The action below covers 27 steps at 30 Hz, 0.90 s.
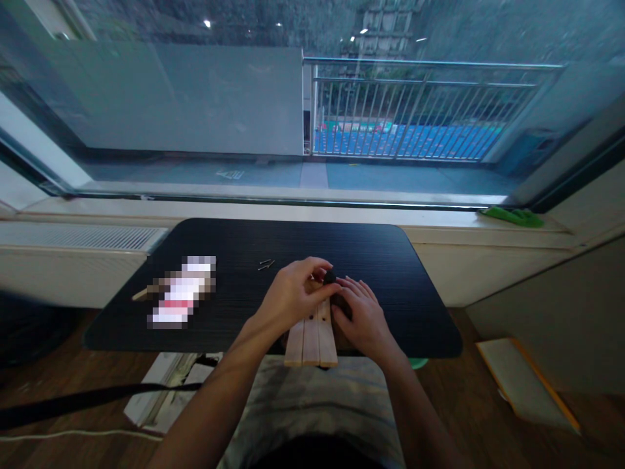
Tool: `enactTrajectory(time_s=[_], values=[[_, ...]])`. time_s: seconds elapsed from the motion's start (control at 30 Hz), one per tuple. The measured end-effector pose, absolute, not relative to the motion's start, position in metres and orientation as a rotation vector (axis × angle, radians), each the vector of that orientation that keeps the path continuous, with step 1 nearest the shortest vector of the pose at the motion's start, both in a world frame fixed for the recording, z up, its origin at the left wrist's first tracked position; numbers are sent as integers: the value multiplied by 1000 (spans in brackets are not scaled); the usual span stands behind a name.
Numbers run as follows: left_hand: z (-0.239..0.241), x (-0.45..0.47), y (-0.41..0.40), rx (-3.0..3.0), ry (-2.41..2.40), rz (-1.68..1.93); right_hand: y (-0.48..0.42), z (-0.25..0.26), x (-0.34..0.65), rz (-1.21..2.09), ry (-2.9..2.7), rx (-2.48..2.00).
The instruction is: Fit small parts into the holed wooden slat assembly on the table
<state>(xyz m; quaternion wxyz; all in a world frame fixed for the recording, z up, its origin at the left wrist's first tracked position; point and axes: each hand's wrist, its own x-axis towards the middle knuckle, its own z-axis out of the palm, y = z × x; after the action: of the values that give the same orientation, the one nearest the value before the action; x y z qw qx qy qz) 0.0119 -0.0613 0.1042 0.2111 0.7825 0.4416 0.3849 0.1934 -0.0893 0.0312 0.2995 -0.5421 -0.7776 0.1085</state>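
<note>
Black tabletop [229, 241] below the window [195, 104]: pale wooden slats [311, 345], probably light and stiff, best gripped by their long edges, lie near. Left hand [295, 286] pinches a black knob [330, 277]; right hand [364, 316] curls right, grip unclear.

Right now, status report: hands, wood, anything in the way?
Left hand pinching small black piece. Right hand beside wooden slats. Metal pins left of hands, seemingly not in the way.

hands [296, 290]: 2; wooden slats [311, 345]: 3; dark round piece [330, 277]: 1; table [234, 241]: 1; green cloth [512, 217]: 1
</note>
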Motion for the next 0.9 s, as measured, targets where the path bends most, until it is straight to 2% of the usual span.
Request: enactTrajectory(time_s=[0.9], values=[[102,10,-62,2167,1226,1091,-89,31,194,281,-2062,-1439]])
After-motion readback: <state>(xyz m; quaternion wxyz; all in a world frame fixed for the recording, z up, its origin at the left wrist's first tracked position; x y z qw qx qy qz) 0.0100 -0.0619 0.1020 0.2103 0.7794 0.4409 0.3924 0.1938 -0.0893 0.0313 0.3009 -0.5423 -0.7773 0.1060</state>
